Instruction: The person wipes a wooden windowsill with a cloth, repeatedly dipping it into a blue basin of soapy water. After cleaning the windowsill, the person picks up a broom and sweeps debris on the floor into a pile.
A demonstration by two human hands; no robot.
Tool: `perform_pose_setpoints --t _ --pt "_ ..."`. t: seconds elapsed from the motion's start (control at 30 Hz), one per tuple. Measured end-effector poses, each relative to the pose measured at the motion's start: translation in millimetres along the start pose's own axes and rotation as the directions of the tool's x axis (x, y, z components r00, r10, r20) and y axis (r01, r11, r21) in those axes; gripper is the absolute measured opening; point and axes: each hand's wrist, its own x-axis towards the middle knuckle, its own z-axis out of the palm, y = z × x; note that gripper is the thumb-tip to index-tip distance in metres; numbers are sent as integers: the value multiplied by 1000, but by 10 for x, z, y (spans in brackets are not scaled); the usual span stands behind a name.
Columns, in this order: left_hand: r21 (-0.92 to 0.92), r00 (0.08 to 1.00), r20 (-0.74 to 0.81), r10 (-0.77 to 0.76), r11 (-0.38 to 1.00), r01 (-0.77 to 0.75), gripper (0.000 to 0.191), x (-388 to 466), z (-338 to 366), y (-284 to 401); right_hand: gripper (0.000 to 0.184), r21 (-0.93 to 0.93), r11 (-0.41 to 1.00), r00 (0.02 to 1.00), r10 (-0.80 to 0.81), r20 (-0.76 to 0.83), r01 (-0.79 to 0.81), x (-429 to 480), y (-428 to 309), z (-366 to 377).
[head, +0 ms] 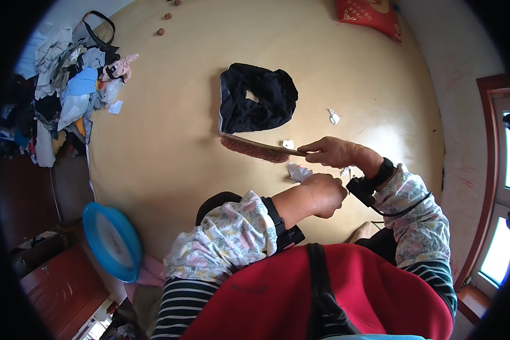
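Observation:
My right hand (335, 151) grips the handle of a bed brush (257, 148) with reddish-brown bristles, held out to the left. The bristles hang down, close to the near edge of a black cloth item (261, 114) lying bunched on the tan surface (161, 127). Below the brush handle, my left hand (325, 195) is curled, and its fingertips are turned away, so I cannot see whether anything is in it. Crumpled white paper (300, 172) lies just beyond the left hand. A smaller white scrap (288, 144) is beside the brush, and another white scrap (333, 117) lies farther off.
A heap of clothes (76, 85) lies along the left edge. A blue plastic basin (134, 250) stands at lower left. Several walnuts (160, 32) and a red printed bag (367, 17) are at the far side. A wall (454, 106) and a red-framed window (488, 170) bound the right.

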Motion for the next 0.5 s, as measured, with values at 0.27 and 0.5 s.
perform_pose_setpoints --t 0.27,0.5 --pt "-25 1000 27 0 1000 1 24 42 48 -31 27 -249 957 605 -286 -743 147 358 402 -465" --pt "-27 1000 11 -6 1000 7 25 16 9 -9 40 290 929 236 235 -943 232 -138 418 -1655"
